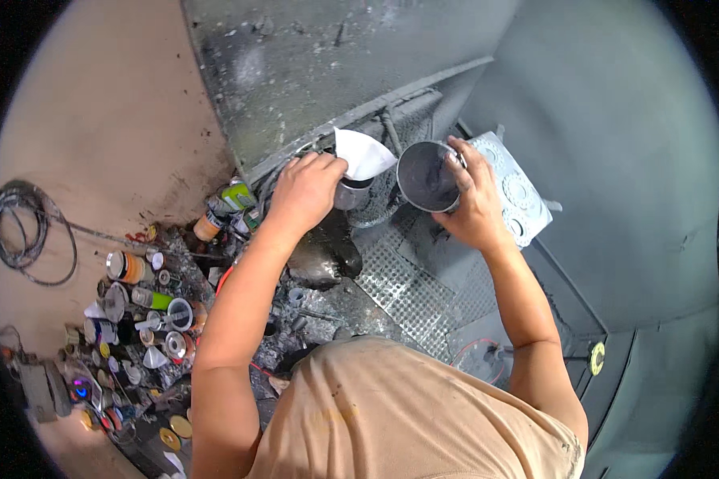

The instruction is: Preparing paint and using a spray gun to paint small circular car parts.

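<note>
My left hand (305,191) is closed at the fingertips on a white paper cone, a paint strainer by its look (364,155). Directly below the cone stands a small greyish cup (351,195), partly hidden by the paper and my hand. In my right hand (479,199) is a round metal can (428,182), its mouth tilted into view. Dark grey residue or liquid coats the can's inside; I cannot tell how much it holds. The can's rim is close to the right edge of the paper cone. Grey smudges mark my right fingers.
A pale panel with round gear-like shapes (519,191) lies behind my right hand. Many jars, cans and cups (152,303) crowd the left floor. A coiled black hose (28,231) rests farther left. A perforated metal grate (407,283) spans below the can.
</note>
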A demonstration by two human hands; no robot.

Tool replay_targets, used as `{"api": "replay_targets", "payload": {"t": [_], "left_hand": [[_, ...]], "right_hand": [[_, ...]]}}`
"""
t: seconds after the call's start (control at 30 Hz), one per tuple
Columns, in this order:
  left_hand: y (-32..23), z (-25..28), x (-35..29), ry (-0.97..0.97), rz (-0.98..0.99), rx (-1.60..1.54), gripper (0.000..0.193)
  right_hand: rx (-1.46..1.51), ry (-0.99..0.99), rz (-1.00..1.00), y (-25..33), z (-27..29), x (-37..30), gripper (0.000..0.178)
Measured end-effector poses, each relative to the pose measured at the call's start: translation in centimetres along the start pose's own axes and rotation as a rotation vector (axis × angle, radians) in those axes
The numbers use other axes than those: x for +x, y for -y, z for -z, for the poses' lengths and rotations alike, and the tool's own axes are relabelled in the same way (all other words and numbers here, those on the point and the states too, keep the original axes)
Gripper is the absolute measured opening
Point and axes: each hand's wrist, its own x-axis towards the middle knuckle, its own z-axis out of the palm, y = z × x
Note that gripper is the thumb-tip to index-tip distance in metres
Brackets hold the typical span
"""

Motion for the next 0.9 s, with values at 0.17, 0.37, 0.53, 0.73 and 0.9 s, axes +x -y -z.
{"api": "replay_targets", "payload": {"t": [0.17,0.37,0.53,0.73,0.9], "left_hand": [[0.0,-0.8,-0.7,0.043,-0.005,0.002,0.02],[-0.8,-0.8,-1.0,0.067,0.045,0.002,0.021],[-0.6,-2.2,-1.7,-0.045,0.041,-0.031,0.01],[-1.4,-1.3,-1.9,0.009,0.12,-0.084,0.019],[-2.9,1.0,-3.7,0.037,0.212,-0.084,0.023]], "right_hand": [[-0.182,0.114,-0.04,0.1,-0.1,4.6,0.104],[-0.338,0.215,0.056,-0.3,-1.0,8.2,0.104],[-0.383,0.259,0.146,-0.1,-1.9,9.4,0.099],[-0.41,0.286,0.196,0.1,-2.8,9.9,0.094],[-0.444,0.296,0.251,0.2,-2.9,10.2,0.088]]}}
